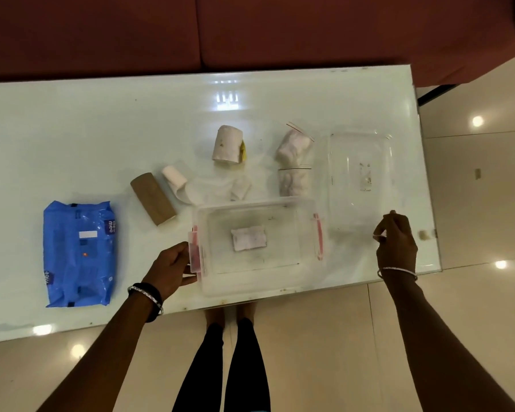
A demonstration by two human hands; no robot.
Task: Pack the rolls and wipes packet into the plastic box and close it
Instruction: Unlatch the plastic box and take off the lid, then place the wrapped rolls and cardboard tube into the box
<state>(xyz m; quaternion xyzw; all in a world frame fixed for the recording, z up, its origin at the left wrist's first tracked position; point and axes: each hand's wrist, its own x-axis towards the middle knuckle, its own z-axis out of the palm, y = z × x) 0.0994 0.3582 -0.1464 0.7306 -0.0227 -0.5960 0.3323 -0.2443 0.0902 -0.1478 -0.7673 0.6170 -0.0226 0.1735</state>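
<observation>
The clear plastic box [280,278] stands open near the table's front edge, with red latches at both ends and a pale label on its floor. My left hand [173,269] grips its left latch. The clear lid [357,179] lies flat to the box's right, and my right hand [396,242] pinches its near corner. A blue wipes packet [78,254] lies far left. Behind the box are a brown roll [153,198], a small white roll [174,176] partly unwound, a larger white roll [227,144], and two zip bags [295,162] of white material.
The white glass table [101,123] ends just past the lid on the right, with its front edge close to my legs. A dark red sofa [250,31] runs along the far side. Glossy floor tiles lie to the right and below.
</observation>
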